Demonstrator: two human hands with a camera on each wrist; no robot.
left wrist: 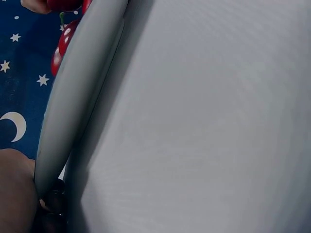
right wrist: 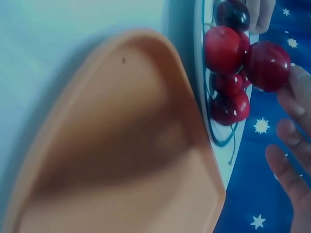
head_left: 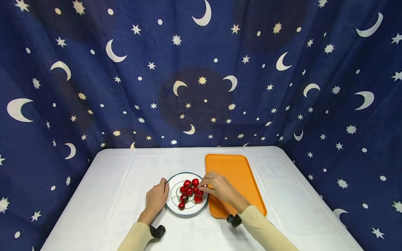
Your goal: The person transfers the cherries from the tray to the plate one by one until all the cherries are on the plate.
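Observation:
A round white plate with a dark green rim holds several red cherries, some with thin green stems. At its left edge, my left hand grips the rim; the left wrist view shows the plate's pale side tilted across the picture beside that hand. My right hand reaches over the plate's right side. Between its fingertips it pinches one dark red cherry, close over the others in the plate. Part of the pile is hidden behind the right fingers in the head view.
An orange rectangular tray lies directly right of the plate, under the right forearm. Both stand on a table with a white cloth. A dark blue curtain with moons and stars hangs behind and at both sides.

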